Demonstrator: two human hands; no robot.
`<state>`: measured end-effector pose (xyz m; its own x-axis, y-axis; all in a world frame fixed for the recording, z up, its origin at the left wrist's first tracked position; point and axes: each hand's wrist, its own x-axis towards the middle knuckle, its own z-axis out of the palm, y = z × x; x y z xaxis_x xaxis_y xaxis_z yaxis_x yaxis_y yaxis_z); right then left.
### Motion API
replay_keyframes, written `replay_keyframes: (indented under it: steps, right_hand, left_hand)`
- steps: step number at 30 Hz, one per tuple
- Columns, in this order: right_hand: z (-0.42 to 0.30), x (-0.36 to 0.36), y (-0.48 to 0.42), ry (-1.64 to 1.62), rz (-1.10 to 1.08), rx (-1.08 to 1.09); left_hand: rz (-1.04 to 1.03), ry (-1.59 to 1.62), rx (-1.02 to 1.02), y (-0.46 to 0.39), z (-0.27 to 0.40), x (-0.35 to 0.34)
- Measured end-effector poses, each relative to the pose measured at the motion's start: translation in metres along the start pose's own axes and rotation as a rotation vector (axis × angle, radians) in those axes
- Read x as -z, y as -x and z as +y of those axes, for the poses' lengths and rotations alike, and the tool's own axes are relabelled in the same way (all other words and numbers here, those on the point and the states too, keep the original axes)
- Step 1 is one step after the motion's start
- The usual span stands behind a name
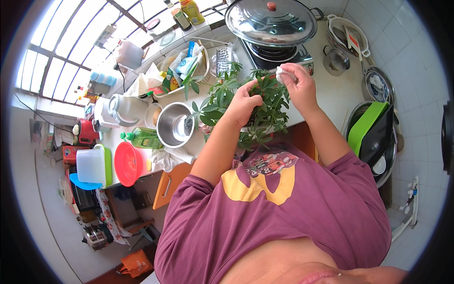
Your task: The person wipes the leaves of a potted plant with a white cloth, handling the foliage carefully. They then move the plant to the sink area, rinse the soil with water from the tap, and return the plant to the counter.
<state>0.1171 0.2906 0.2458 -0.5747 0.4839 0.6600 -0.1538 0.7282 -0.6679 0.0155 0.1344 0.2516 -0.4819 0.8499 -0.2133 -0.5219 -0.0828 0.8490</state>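
A leafy green plant (269, 103) with finger-like leaflets stands at the counter's front edge, close against my shirt. Its pot is mostly hidden by foliage. My left hand (245, 101) reaches into the leaves, thumb and fingers pinched on a leaf near the top. Right of the plant, my right hand (300, 83) is raised and grips a crumpled white tissue or cloth (280, 74) between thumb and fingertips. Left of the leaves sits a stainless steel bowl (170, 122) with a grey scouring pad (188, 126) in it, some leaves reaching over its rim.
Behind the plant, a lidded wok (271, 21) sits on a gas stove (306, 58). A grater (224, 58) and a basket of packets (204, 71) stand back left. Dish soap (145, 137) and a red basin (127, 164) are left; a green tray (365, 124) leans right. An orange cabinet door (172, 183) hangs open.
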Motion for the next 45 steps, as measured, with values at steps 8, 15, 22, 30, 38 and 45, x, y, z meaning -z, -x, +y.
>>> replay_keyframes:
  steps: [8, 15, 22, 30, 38, 45]
  right_hand:
    - [-0.012, -0.018, -0.010, 0.083, -0.147, 0.365]
    - [-0.003, -0.016, -0.032, 0.028, -0.054, 0.171]
    - [-0.014, -0.005, 0.002, 0.102, -0.257, 0.324]
    - [-0.001, 0.013, 0.009, 0.237, -0.190, 0.343]
    - [-0.027, -0.017, 0.016, 0.277, -0.179, 0.387]
    - [-0.033, 0.005, 0.017, -0.003, -0.437, 0.382]
  left_hand:
    - [-0.074, -0.218, -0.011, -0.010, -0.016, 0.014]
    - [-0.094, -0.135, -0.028, -0.005, -0.003, 0.003]
    - [-0.070, -0.119, -0.094, -0.015, -0.009, 0.017]
    - [-0.049, 0.048, -0.066, -0.007, 0.010, 0.007]
    - [-0.025, -0.074, -0.063, -0.014, -0.005, 0.027]
    - [-0.037, 0.162, -0.080, -0.006, 0.006, 0.020]
